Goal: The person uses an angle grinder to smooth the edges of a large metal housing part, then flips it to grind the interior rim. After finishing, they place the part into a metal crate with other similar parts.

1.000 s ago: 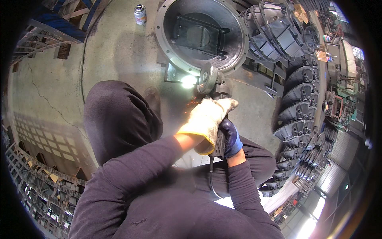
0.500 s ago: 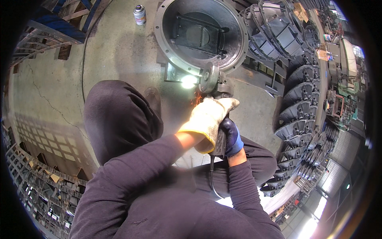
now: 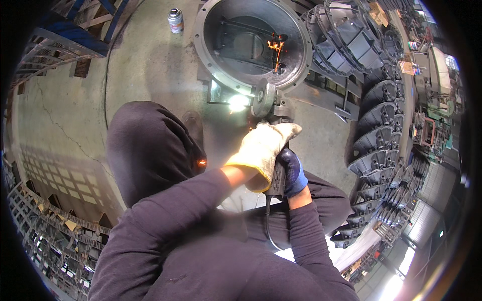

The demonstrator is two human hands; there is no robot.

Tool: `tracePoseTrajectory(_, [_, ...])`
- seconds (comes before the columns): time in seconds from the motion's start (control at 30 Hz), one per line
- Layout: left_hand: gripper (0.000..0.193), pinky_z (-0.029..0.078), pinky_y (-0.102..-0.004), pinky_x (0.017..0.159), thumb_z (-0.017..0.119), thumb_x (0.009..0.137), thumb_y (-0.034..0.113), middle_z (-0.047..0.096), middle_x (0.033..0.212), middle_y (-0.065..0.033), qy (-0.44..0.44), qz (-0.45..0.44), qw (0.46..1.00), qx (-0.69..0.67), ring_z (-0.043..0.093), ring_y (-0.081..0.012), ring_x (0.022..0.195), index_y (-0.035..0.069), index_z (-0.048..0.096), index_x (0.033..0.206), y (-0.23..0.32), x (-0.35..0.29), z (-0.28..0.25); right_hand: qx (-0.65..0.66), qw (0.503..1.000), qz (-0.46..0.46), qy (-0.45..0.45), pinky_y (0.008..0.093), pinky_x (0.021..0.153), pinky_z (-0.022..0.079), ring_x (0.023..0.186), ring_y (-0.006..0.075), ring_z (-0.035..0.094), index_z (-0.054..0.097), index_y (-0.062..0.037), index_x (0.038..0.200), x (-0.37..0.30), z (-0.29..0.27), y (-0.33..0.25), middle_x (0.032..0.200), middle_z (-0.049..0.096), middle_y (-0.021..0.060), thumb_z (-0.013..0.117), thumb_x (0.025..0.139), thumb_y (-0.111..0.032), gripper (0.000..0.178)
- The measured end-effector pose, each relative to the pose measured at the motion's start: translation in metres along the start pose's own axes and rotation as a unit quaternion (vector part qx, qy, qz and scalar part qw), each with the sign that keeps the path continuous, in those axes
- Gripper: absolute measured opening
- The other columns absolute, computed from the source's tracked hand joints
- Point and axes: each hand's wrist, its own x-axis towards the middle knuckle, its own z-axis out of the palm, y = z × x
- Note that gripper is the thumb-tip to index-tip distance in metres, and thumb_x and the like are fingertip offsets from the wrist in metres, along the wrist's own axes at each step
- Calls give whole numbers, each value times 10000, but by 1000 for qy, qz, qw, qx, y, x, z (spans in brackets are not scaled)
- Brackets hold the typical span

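An angle grinder (image 3: pixel 276 176) is held in both my gloved hands, its disc end up at the near rim of a round grey metal housing (image 3: pixel 202 56). My left hand (image 3: pixel 262 145), in a pale work glove with a yellow cuff, wraps the grinder's front part. Behind it my right hand (image 3: pixel 292 171), in a dark blue glove, grips the body. The disc (image 3: pixel 264 98) stands on edge beside the flange, and whether it touches is hard to see. Orange sparks (image 3: pixel 276 50) show inside the housing and near my left knee. A cord trails from the grinder's rear end.
A spray can (image 3: pixel 175 21) stands on the floor left of the housing. Dark curved metal castings (image 3: pixel 374 145) line the right side in a long row, with larger ones (image 3: pixel 346 40) stacked at the back right. A blue metal frame (image 3: pixel 75 31) stands at the far left.
Sparks now fly inside the housing and one glows by my left knee; before, they sprayed just below the disc. Hands and grinder have hardly moved.
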Motion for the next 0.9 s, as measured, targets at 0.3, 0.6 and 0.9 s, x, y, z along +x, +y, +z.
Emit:
tracePoseTrajectory(0.3, [602, 557, -411, 1090, 806, 880, 181, 732, 1317, -192, -6, 2, 1000, -3, 719, -338, 1219, 41, 647, 1444, 4, -2, 4, -117, 991, -69, -10, 428, 1176, 540, 1363, 277, 666, 522, 21, 1598, -3, 2, -2, 1523, 659, 150, 734, 1031, -519, 811])
tracePoseTrajectory(0.6, [614, 551, -415, 1100, 804, 882, 184, 726, 1327, -195, -6, 0, 1000, -9, 712, -344, 1232, 44, 638, 1456, 5, -6, 6, -147, 984, -98, -31, 430, 1201, 519, 1394, 269, 642, 489, 32, 1624, -6, -8, -5, 1553, 635, 154, 702, 1059, -512, 813])
tracePoseTrajectory(0.9, [626, 545, -418, 1110, 802, 883, 187, 720, 1337, -199, -6, 3, 1000, -4, 704, -350, 1246, 47, 630, 1469, 3, -1, 2, -8, 999, -14, -44, 483, 1236, 504, 1400, 325, 648, 490, 21, 1621, 4, -22, 4, 1569, 631, 184, 673, 1055, -298, 676])
